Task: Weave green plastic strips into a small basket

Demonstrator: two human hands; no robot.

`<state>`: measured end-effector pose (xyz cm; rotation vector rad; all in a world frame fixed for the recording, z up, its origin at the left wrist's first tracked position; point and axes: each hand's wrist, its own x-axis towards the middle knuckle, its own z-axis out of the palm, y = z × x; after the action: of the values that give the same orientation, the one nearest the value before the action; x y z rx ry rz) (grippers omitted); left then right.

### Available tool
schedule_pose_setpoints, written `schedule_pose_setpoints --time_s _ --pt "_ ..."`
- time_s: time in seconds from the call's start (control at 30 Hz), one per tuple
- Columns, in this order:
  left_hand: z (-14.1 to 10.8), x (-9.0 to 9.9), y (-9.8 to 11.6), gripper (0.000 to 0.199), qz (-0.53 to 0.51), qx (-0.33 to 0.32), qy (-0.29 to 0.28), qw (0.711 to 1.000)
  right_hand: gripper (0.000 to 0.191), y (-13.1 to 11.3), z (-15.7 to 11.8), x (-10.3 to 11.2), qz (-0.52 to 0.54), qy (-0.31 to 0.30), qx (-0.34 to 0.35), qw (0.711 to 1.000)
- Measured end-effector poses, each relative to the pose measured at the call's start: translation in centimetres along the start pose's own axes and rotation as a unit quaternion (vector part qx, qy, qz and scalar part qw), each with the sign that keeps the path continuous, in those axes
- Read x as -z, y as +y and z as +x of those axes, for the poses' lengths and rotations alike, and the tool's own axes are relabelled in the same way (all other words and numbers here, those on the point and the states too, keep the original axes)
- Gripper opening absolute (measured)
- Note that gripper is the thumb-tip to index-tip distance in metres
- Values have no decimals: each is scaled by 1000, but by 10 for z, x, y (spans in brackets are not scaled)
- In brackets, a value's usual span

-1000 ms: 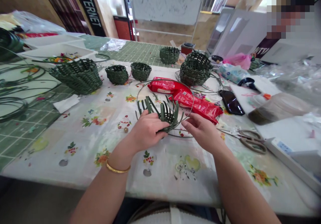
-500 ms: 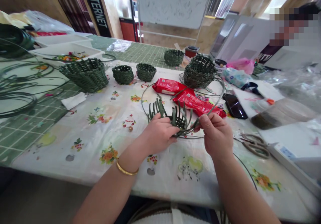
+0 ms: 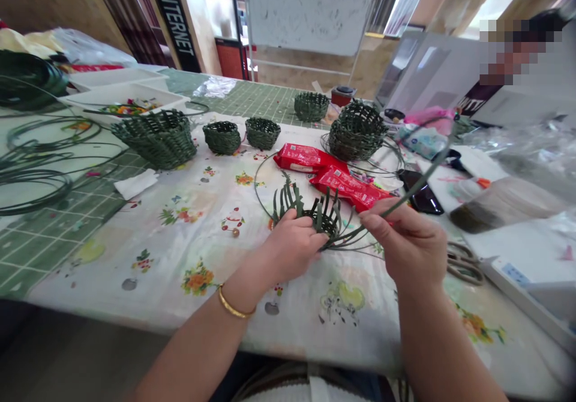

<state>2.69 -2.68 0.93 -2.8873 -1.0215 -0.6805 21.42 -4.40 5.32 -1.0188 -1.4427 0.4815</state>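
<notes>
A small dark green basket (image 3: 320, 222), partly woven, has its upright strips sticking up loose around the rim. My left hand (image 3: 294, 243) is closed on the near left side of it, fingers over the wall. To the right, my right hand (image 3: 402, 240) pinches a long green weaving strip (image 3: 427, 177) between thumb and fingers. From that pinch the strip runs left to the basket's edge and also arcs up to the right. The basket's base and near wall are partly hidden behind my left hand.
Finished woven baskets (image 3: 155, 138) stand along the back of the floral cloth (image 3: 171, 258). Two red packets (image 3: 351, 186) lie just behind the work. Scissors (image 3: 465, 263), a phone (image 3: 422, 192) and a clear tub (image 3: 508, 204) are at the right; coiled strips (image 3: 36, 186) at the left.
My right hand has moved right and slightly down, drawing the strip out from the basket; its free length now arcs up to the right. My left hand stays on the basket, shifted slightly right.
</notes>
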Motion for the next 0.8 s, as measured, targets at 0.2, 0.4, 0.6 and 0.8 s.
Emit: schedule_pose_setpoints --time_s 0.2,0.4,0.6,0.8 --pt "0 13 -16 23 -127 161 59 977 14 4 -9 -2 55 50 63 995" --pt "-1 22 -20 20 -213 269 84 936 22 22 -4 1 82 79 -149 982" --pt "-1 19 -19 18 -224 262 92 934 36 50 9 2 13 66 -238 969" --pt "-2 19 -21 14 -231 220 89 944 40 64 12 3 -170 -47 -310 934"
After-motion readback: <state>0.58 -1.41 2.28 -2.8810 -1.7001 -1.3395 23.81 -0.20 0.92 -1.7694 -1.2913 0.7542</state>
